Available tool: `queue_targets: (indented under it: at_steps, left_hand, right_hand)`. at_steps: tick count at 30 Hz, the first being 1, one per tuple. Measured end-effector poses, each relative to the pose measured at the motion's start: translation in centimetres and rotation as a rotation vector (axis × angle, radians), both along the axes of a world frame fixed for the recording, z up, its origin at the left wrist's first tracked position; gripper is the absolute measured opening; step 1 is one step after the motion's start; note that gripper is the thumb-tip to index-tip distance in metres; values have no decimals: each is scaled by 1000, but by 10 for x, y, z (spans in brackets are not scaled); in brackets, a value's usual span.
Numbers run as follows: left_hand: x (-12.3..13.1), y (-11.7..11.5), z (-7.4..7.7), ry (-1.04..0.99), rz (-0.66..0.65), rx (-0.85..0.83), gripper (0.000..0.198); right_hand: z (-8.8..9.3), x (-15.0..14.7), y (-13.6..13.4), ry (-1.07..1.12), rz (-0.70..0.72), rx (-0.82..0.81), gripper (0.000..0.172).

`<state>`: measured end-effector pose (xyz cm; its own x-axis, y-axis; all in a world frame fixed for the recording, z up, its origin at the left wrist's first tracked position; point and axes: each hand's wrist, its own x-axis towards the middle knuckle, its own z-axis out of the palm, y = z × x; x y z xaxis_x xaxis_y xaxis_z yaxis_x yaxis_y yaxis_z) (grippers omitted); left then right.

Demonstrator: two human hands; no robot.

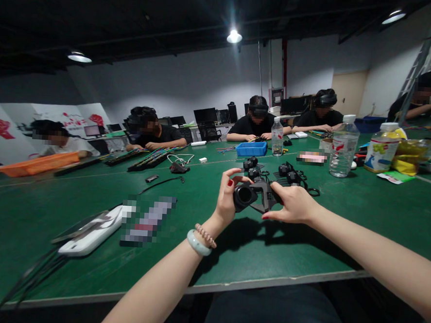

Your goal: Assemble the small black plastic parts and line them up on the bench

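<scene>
My left hand [228,195] is closed around a black pipe fitting [244,196] with its round hollow end turned toward me. My right hand [293,203] grips a dark adjustable wrench [267,196], its open jaws right beside the fitting. Whether the jaws touch it, I cannot tell. Both things are held above the green table [253,261]. Just beyond my hands lie more black fittings [291,176] and a loose black ring [313,192].
Bottles [344,147] and a yellow bag [408,156] stand to the right. A blue tray [252,149] sits ahead. On the left lie a white power bank [96,234], a blurred flat item [149,221] and cables [163,181]. Several people work around the table.
</scene>
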<state>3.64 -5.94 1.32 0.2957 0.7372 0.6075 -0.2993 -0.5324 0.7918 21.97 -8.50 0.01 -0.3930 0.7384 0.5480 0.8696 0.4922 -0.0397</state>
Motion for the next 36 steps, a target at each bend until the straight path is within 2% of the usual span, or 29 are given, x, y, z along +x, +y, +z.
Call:
queue_targets:
  at_steps: [36]
  left_hand:
    - [2, -9, 2, -12, -7, 26, 37]
  right_hand:
    - [1, -6, -12, 93, 38, -65, 55]
